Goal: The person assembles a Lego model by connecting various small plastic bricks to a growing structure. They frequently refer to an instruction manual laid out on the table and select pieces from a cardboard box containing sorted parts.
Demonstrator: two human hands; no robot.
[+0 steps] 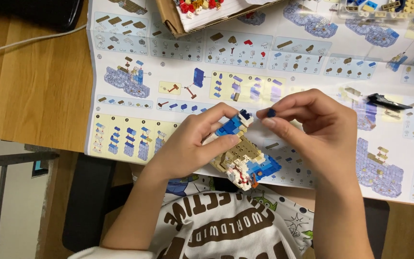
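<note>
Fingers of the left hand (195, 144) wrap around a half-built brick model (242, 152) in tan, blue and white, tilted so its top faces the right hand (312, 127). That hand pinches a small dark blue brick (271, 113) just beside the model's upper end. Both hover over the open instruction sheet (178, 62); a black tool (386, 101) lies far right.

Bare forearms; white shirt (226, 225), brown lettering, cartoon prints, short white sleeve (97, 253)
</note>
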